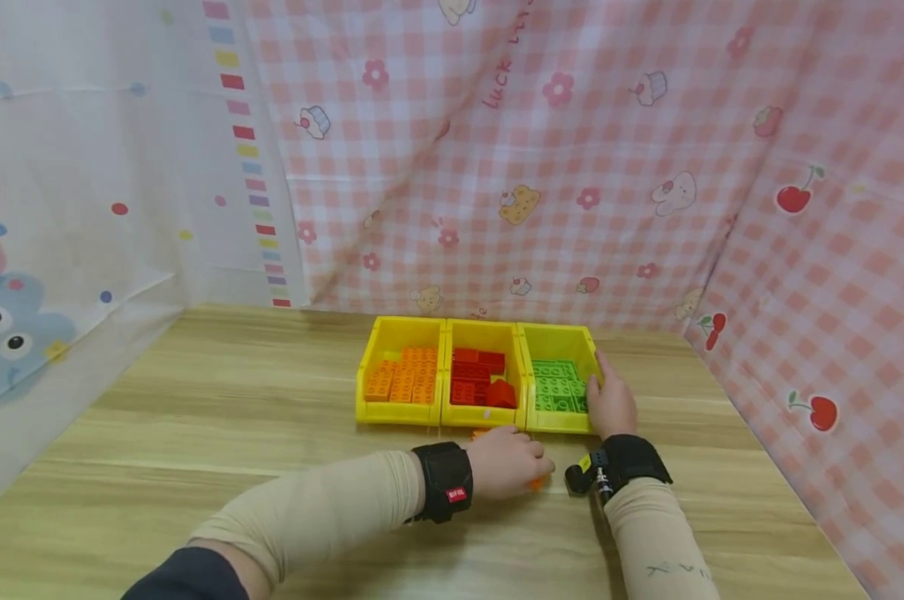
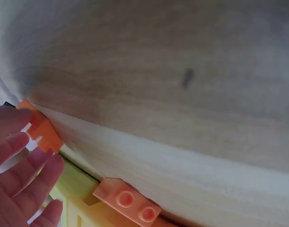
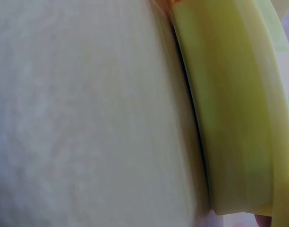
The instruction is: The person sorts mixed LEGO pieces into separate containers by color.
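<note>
My left hand point(image 1: 506, 463) reaches in front of the bins, palm down. Its fingers are loosely extended around an orange toy brick point(image 2: 43, 127) on the table, and they partly cover it. Whether they touch it is hard to tell. Another orange brick point(image 2: 128, 201), two studs showing, lies against the front of the bins. My right hand point(image 1: 612, 404) grips the right side wall of the yellow bin point(image 1: 559, 423) that contains green bricks point(image 1: 556, 383). In the right wrist view, only a fingertip point(image 3: 263, 221) shows beside the bin wall point(image 3: 229, 118).
Left of the green bricks' bin, a yellow bin point(image 1: 484, 415) holds red bricks point(image 1: 476, 372), and another point(image 1: 399, 412) holds orange bricks point(image 1: 416, 377). All three bins stand side by side on the wooden table point(image 1: 197, 433). Patterned curtains point(image 1: 459, 167) hang behind and at the sides.
</note>
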A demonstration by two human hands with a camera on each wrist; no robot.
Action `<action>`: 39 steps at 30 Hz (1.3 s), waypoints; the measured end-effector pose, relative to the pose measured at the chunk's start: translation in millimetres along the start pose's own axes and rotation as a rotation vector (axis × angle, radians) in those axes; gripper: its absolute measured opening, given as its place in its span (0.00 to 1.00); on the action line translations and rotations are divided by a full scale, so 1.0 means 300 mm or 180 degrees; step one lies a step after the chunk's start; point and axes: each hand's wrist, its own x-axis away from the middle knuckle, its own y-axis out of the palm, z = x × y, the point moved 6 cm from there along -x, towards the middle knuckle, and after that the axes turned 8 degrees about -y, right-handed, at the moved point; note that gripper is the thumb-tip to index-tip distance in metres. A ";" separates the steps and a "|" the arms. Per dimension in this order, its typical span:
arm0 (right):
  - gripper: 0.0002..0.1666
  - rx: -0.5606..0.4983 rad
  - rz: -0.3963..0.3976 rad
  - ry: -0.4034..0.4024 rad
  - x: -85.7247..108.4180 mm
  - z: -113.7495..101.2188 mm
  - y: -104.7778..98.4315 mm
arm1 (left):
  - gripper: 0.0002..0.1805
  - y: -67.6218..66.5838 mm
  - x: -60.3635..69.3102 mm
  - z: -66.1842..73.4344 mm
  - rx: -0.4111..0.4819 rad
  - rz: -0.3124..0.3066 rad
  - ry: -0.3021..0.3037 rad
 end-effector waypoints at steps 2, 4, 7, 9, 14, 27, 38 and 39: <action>0.30 0.0009 -0.0011 -0.0001 -0.002 -0.002 0.003 | 0.15 -0.013 0.012 -0.007 0.0110 -0.0008 0.0030; 0.30 0.0012 -0.0040 0.0008 -0.004 -0.002 0.007 | 0.16 -0.032 0.036 -0.026 0.0277 0.0013 0.0047; 0.30 0.0029 -0.0083 0.0012 -0.007 0.001 0.008 | 0.18 -0.079 0.083 -0.082 0.0526 0.0017 0.0019; 0.30 0.0042 -0.0084 0.0027 -0.008 0.005 0.004 | 0.18 -0.107 0.120 -0.140 0.0665 0.0091 -0.0063; 0.30 0.0075 -0.0035 0.0005 -0.009 0.010 -0.013 | 0.14 -0.155 0.221 -0.321 0.0726 0.0453 -0.0366; 0.30 0.0035 -0.0037 -0.0010 -0.003 -0.004 0.002 | 0.15 -0.052 0.284 -0.569 0.0348 0.0388 -0.1266; 0.30 0.0015 -0.0039 0.0055 -0.011 0.013 0.005 | 0.12 0.036 0.208 -0.595 0.0517 -0.0121 -0.1483; 0.30 0.0018 -0.0038 0.0058 -0.011 0.016 0.004 | 0.13 0.039 0.205 -0.595 0.0585 -0.0166 -0.1491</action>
